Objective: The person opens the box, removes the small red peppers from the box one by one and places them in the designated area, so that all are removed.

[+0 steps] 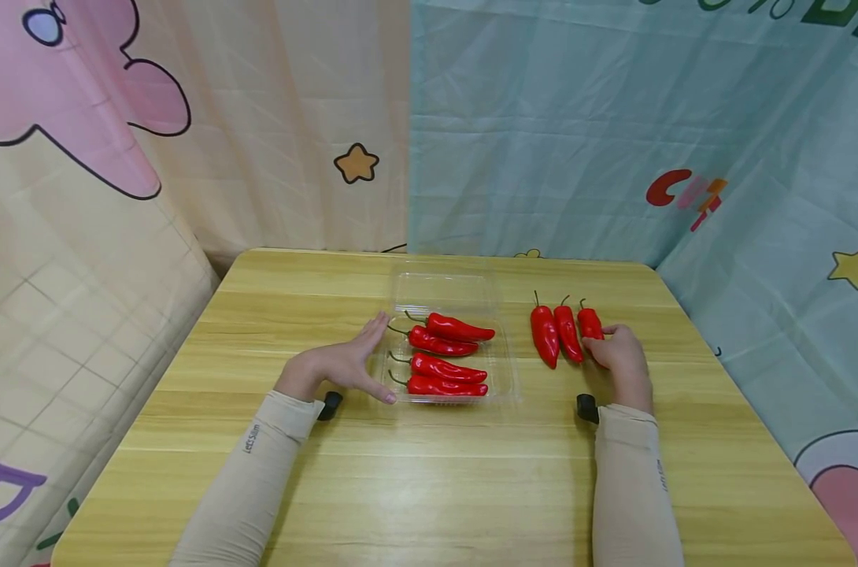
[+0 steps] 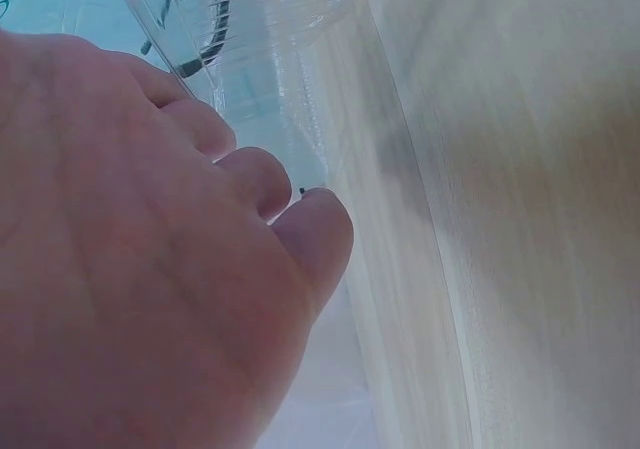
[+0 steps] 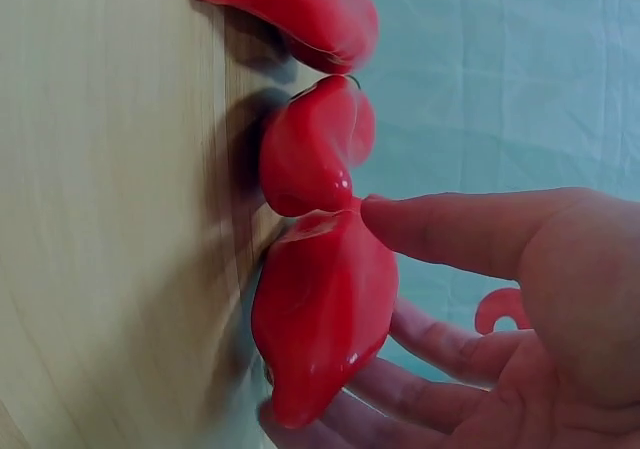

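A clear plastic clamshell box (image 1: 503, 374) lies with its lid (image 1: 443, 291) folded back, several red chili peppers (image 1: 446, 366) resting in a column inside it. My left hand (image 1: 347, 362) is at the box's left side, thumb and fingers spread along the edge. The left wrist view has the back-lit palm and fingertips close to the box wall. To the right, three more red peppers stand in a row on the table, stems pointing away. My right hand (image 1: 620, 358) holds the rightmost pepper (image 3: 325, 309) between thumb and fingers. The middle pepper (image 3: 315, 149) sits right against it.
The wooden table (image 1: 429, 488) has its far edge just behind the box lid. Printed curtains (image 1: 528, 134) hang behind and along both sides. A black wrist-camera mount (image 1: 587, 408) sticks out from the right sleeve, another (image 1: 330, 405) from the left.
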A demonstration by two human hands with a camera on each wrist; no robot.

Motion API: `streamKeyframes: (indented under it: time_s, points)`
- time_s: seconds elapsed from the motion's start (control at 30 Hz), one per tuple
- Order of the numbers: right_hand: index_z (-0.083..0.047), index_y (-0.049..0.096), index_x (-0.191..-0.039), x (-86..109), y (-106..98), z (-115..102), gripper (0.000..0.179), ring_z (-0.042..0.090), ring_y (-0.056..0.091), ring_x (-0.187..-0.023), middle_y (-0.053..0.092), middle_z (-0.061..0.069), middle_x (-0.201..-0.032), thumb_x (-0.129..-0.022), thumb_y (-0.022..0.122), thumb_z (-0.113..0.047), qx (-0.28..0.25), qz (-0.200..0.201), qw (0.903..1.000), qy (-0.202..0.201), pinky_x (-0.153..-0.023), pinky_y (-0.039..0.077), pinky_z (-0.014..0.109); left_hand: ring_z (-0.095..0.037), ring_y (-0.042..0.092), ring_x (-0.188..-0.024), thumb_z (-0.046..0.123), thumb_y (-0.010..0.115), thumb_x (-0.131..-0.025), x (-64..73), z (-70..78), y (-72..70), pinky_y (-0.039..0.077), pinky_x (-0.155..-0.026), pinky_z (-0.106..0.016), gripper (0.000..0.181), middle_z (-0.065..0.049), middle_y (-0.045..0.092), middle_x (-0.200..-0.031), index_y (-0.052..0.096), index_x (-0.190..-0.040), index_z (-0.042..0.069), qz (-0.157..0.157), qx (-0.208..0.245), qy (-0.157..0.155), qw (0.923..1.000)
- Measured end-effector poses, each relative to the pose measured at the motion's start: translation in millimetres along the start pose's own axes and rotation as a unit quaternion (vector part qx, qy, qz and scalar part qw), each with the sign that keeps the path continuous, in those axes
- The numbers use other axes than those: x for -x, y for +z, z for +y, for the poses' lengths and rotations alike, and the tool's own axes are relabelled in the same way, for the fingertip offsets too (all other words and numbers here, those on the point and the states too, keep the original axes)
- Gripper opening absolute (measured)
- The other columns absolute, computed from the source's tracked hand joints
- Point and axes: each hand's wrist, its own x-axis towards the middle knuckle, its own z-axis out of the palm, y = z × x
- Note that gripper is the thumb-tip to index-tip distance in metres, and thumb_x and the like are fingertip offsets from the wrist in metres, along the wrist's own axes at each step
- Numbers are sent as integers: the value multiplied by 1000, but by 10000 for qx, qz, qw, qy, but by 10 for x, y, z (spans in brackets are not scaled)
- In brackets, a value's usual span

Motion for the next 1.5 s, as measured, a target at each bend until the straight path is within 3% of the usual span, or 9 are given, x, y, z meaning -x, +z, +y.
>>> streamKeyframes:
  time_s: [0.37, 0.67, 0.83, 1.0, 1.13, 1.5]
  points:
    - [10, 29, -151, 35, -36, -67, 71, 49, 40, -129, 38, 35, -146, -99, 59, -28, -232, 229, 9995, -3, -108, 37, 58, -26, -21, -149, 53, 88, -72, -13, -18, 8, 4, -120, -53, 145, -9, -27, -164, -20, -158, 10, -7, 5, 11, 10000]
    - [-1, 37, -153, 67, -54, -204, 67, 47, 34, -138, 33, 29, -155, -99, 63, -30, -516, 505, 9941, -813, -111, 32, 59, -26, -21, -149, 54, 88, -71, -8, -13, 8, 4, -120, -53, 146, -8, -27, -164, -20, -158, 11, 18, -18, -38, 10000]
    - [-4, 43, -151, 143, -19, -320, 68, 43, 39, -137, 41, 25, -152, -95, 70, -32, -836, 554, 9831, -1529, -111, 36, 55, -26, -22, -149, 54, 88, -72, -10, -23, 10, 3, -120, -53, 145, -8, -27, -164, -21, -158, 11, 15, -32, -29, 10000]
    - [-5, 43, -150, 209, 63, -426, 75, 41, 47, -133, 46, 22, -149, -91, 76, -36, -1324, 127, 9679, -2131, -108, 41, 51, -26, -22, -149, 53, 88, -72, -7, -15, 13, 3, -120, -52, 145, -8, -27, -164, -21, -158, 10, 3, -49, -10, 10000]
    - [-6, 45, -149, 238, 153, -510, 74, 40, 50, -130, 48, 20, -147, -90, 78, -35, -1388, -185, 9566, -2556, -106, 43, 50, -26, -22, -149, 53, 88, -72, -2, 1, 8, 2, -120, -52, 145, -8, -27, -164, -21, -158, 10, -5, -42, -15, 10000]
    - [-2, 50, -143, 277, 353, -676, 66, 41, 53, -127, 54, 20, -141, -89, 80, -25, -1440, -735, 9319, -3246, -104, 45, 51, -26, -23, -149, 53, 88, -71, 7, 9, 2, 2, -120, -52, 145, -8, -27, -164, -20, -158, 10, -2, -50, -30, 10000]
